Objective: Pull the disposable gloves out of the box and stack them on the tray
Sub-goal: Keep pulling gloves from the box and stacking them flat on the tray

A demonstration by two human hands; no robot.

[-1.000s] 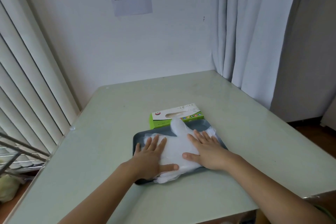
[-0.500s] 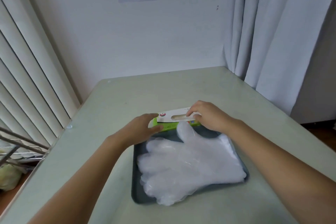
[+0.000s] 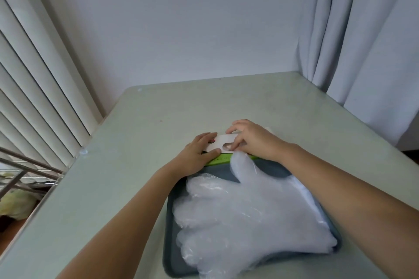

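At the far edge of the tray [image 3: 169, 233], on the pale worktop [image 3: 147, 124], stands the box [image 3: 218, 144]. It is white on top and green on its front side, and it touches or almost touches the tray. Only the head view is given.

The left hand [image 3: 199, 154] lies on the left end of the box. Its fingers are flat on the white top and the thumb runs along the front edge, so its grip is open and it only presses the box down. The right hand [image 3: 251, 140] is over the right half of the box with curled fingers, and one fingertip shows inside the oval slot [image 3: 226, 147]. Whether this grip is closed on a glove inside I cannot tell, because the hand covers the place.

The gloves [image 3: 244, 215] lie as one clear, wrinkled pile on the dark tray. The thumb part of the pile reaches up to the green side of the box, and the finger parts hang a little over the near rim. The right forearm passes just above the right side of the pile.

I think the next pull is the risky part. The box looks light, so if the left hand presses too weakly, the box may lift or slide with the glove. The thin film may also bring out several gloves at once. And the right forearm, if it drops lower, may drag the pile off the tray.
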